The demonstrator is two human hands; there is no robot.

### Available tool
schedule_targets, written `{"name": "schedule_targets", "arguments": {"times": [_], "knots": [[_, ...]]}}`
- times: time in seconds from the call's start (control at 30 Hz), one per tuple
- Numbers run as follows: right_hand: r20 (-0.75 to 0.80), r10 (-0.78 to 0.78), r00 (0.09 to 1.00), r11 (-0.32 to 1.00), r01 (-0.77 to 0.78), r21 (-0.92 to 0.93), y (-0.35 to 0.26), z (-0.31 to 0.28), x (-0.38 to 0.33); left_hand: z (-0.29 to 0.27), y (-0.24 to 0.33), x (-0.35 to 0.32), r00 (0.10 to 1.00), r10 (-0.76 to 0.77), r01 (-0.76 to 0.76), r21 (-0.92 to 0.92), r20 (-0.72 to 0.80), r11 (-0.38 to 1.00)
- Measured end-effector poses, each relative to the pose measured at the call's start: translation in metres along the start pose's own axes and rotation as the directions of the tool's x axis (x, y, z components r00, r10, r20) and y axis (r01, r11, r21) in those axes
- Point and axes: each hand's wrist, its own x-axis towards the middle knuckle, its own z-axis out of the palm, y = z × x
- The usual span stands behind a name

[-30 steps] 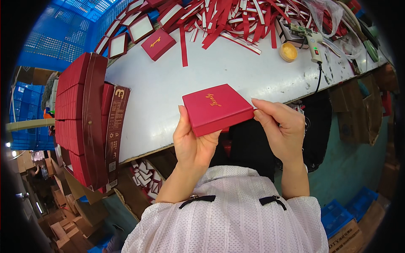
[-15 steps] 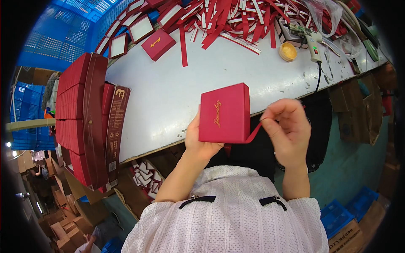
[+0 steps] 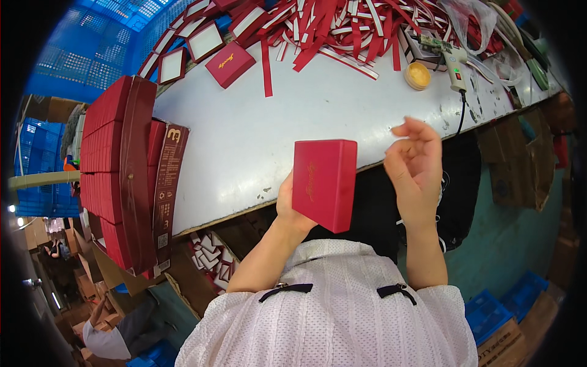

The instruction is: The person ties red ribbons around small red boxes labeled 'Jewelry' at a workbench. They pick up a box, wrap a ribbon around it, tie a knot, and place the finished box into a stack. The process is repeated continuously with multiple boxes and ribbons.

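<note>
The left hand [image 3: 286, 207] holds a red box [image 3: 324, 183] from behind, and its grip is closed on the box's back. The box stands up on its end, so its long side runs up and down. The right hand [image 3: 416, 168] is just beside the box, on the box's right side. It is open, with fingers loosely bent, and holds nothing. Past the grip lies the white desk [image 3: 257, 134]. To the left of the grip, red boxes sit in a stack [image 3: 113, 171]. Far beyond it lie red strips [image 3: 342, 27], a small round yellow pot [image 3: 418, 75] and a glue gun [image 3: 454, 64].
</note>
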Motion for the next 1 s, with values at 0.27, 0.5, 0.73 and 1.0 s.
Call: {"name": "schedule_targets", "arguments": {"times": [0.27,0.5,0.73,1.0], "knots": [[0.403,0.329,0.854,0.931,-0.364,0.011,0.016,0.019,-0.015,-0.020,0.030,-0.002,0.835,0.547,-0.237,0.937,0.063,0.255],[0.632,0.367,0.682,0.925,-0.336,-0.176,0.042,0.039,0.014,0.006,0.058,-0.009,0.968,0.250,-0.020,0.999,0.027,-0.028],[0.285,-0.369,0.885,0.417,0.431,-0.800,0.129,-0.010,0.126,0.008,0.080,-0.052,0.983,0.057,-0.165,0.981,0.172,-0.104],[0.245,-0.056,0.968,0.601,0.228,-0.766,0.113,-0.006,0.140,0.112,0.154,-0.215,0.019,0.892,-0.613,0.711,0.451,-0.346]]}}
